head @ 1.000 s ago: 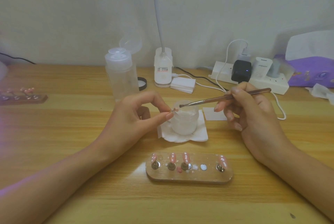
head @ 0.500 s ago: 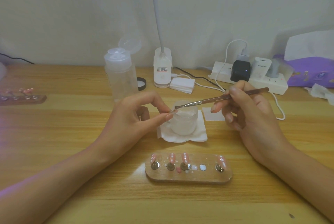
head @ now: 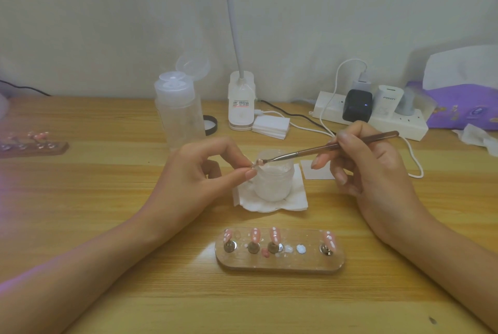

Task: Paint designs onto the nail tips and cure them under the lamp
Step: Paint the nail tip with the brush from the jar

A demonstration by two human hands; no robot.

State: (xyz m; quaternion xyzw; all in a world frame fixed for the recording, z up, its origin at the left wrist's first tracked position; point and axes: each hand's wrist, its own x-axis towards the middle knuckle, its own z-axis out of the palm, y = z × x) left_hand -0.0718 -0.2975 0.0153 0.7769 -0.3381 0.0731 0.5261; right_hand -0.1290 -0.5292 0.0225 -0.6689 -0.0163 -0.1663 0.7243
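Nearest lies a wooden holder (head: 280, 263) carrying four pink nail tips (head: 275, 235), beyond which the left hand (head: 194, 174) pinches another nail tip (head: 258, 163) over a frosted jar (head: 273, 182) while the right hand (head: 377, 164) grips a brush (head: 331, 148) touching it.

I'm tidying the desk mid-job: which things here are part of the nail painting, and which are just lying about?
In use: left hand pinching a nail tip; right hand holding the brush; frosted jar; wooden holder with painted tips.
Lying about: power strip; tissue pack; black lid.
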